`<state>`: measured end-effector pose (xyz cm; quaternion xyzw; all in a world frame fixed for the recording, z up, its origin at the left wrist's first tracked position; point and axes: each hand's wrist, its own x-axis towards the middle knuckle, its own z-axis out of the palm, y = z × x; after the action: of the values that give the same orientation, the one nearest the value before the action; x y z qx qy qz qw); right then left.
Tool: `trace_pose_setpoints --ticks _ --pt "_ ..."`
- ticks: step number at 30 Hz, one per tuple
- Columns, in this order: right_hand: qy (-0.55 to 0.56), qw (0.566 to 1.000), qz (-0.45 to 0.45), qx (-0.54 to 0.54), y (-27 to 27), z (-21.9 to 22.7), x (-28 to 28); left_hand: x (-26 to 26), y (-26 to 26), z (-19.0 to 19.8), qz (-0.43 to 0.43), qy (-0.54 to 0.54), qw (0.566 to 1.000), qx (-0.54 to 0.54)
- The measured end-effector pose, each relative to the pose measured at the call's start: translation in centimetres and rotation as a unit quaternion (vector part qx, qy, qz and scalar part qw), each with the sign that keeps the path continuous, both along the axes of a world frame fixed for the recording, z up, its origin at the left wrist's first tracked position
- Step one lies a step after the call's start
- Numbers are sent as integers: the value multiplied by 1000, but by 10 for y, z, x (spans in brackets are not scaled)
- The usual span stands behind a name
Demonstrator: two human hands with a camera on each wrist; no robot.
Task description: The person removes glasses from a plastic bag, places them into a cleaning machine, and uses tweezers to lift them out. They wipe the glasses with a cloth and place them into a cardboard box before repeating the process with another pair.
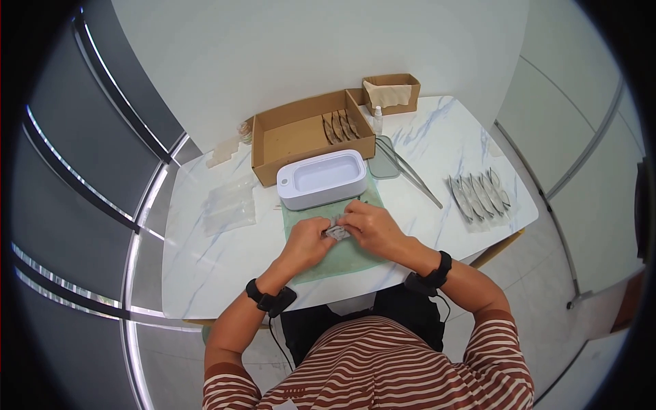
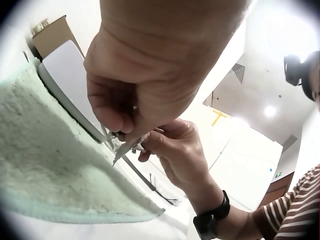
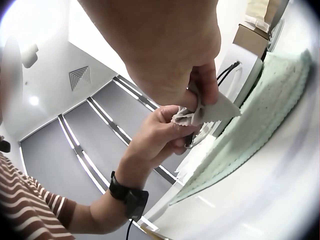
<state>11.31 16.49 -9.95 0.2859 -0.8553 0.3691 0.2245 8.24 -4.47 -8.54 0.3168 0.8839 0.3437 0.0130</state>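
Observation:
Both hands meet over a light green towel (image 1: 321, 263), in front of a white cleaner with an open basin (image 1: 328, 179). The left hand (image 1: 307, 240) grips a pair of eyeglasses; a clear rim and a dark end piece show by its fingers in the right wrist view. A grey cloth (image 3: 220, 111) with a zigzag edge is bunched around the eyeglasses. With thumb and fingers, the right hand (image 1: 372, 227) pinches this cloth. A thin dark temple of the eyeglasses (image 3: 228, 71) sticks out past the right fingers. The fingers and cloth hide most of the frame.
Behind the cleaner stands a cardboard box (image 1: 287, 137) with several bagged dark-framed items, and a smaller box (image 1: 410, 102). Long metal tweezers (image 1: 420, 183) lie across a grey lid (image 1: 384, 165) near a spray bottle (image 1: 378, 120). Bagged eyeglasses (image 1: 478, 198) lie right, clear bags (image 1: 231, 205) left.

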Motion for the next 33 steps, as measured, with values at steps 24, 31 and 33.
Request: trace_pose_setpoints --ticks 24,31,33 --pt "-65 985 -142 75 51 -12 -38 20 -7 -14 48 -76 996 18" --pt "-48 988 -144 34 58 -11 -37 14 -5 -6 0 77 997 28" --pt "-63 987 -144 20 57 -6 -35 -1 -2 -5 -31 100 994 -6"
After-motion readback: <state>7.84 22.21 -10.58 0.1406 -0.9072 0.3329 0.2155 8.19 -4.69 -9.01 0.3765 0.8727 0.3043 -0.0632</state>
